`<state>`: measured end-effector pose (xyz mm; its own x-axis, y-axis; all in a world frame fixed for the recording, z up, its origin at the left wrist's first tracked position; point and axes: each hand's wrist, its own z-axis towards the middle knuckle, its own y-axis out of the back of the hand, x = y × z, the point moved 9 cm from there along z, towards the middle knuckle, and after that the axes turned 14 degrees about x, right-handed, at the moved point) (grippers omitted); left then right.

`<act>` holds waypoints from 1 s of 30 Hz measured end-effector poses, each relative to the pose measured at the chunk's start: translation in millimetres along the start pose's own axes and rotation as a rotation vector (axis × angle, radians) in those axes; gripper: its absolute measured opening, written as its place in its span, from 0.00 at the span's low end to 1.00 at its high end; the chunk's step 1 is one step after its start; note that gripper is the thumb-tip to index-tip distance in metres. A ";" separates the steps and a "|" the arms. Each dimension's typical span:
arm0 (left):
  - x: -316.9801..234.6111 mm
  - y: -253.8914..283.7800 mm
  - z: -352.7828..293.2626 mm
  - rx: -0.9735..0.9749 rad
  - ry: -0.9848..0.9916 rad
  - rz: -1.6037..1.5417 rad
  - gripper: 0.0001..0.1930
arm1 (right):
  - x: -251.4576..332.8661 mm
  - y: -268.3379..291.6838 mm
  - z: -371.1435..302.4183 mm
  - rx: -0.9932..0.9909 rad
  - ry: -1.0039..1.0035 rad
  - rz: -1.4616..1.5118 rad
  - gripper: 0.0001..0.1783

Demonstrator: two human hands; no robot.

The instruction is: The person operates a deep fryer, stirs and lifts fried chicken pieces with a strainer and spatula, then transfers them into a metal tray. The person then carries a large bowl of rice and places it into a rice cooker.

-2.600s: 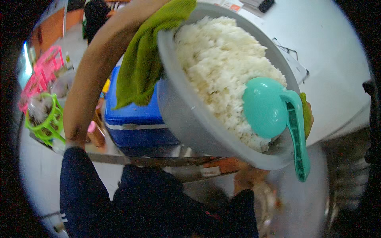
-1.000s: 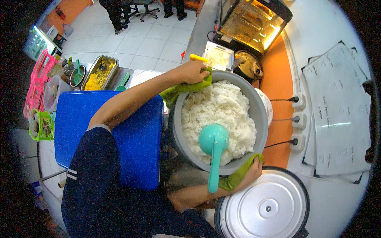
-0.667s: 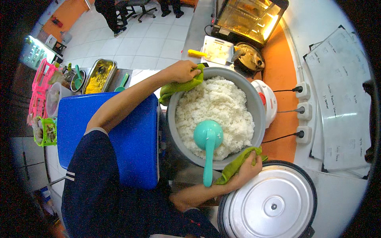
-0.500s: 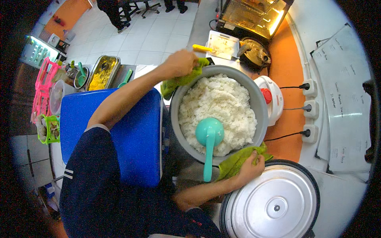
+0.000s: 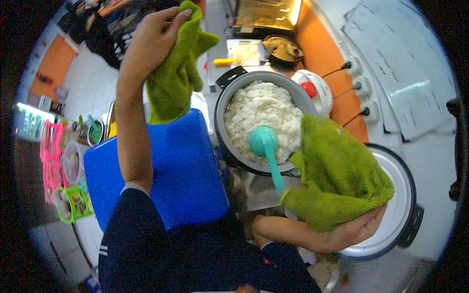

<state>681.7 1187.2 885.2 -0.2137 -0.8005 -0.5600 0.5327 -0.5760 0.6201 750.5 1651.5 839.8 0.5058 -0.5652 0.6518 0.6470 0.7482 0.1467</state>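
My left hand (image 5: 157, 41) is raised above the blue box and pinches a green cloth (image 5: 173, 78), which hangs down from the fingers. My right hand (image 5: 359, 228), at the lower right, is closed on a second green cloth (image 5: 342, 176) that spreads over part of the pot and lid in view. Between the hands stands a grey pot (image 5: 222, 110) filled with white rice (image 5: 261, 105). A turquoise ladle (image 5: 264, 141) lies bowl down on the rice, its handle reaching over the near rim. A black side handle (image 5: 229, 77) shows at the pot's far left.
The large blue box (image 5: 166, 171) stands left of the pot. At the right lies a round lid (image 5: 398, 176), partly hidden by the cloth. Behind the pot are a cutting board (image 5: 244, 51), a yellow-handled knife (image 5: 224, 62) and a white appliance (image 5: 317, 93). Corded plugs (image 5: 359, 85) line the wall.
Both hands have come away from the pot's rim with their cloths. The left has risen up and left; the right has moved right and lower. The view has shifted.
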 end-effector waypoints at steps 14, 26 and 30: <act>-63.6 89.7 -165.5 0.110 -0.113 -0.201 0.15 | -2.2 15.5 -120.8 0.546 -0.207 0.227 0.15; -19.0 145.6 -378.6 0.224 0.146 -0.331 0.17 | -120.9 29.7 -363.2 0.599 -0.473 0.038 0.16; 12.4 151.4 -438.6 0.350 0.110 -0.199 0.19 | -127.6 47.9 -378.6 0.507 -0.475 0.014 0.17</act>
<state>1118.8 1162.8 731.1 -0.1858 -0.6564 -0.7312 0.1757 -0.7544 0.6325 932.9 1627.9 481.9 0.1328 -0.4273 0.8943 0.2372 0.8898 0.3899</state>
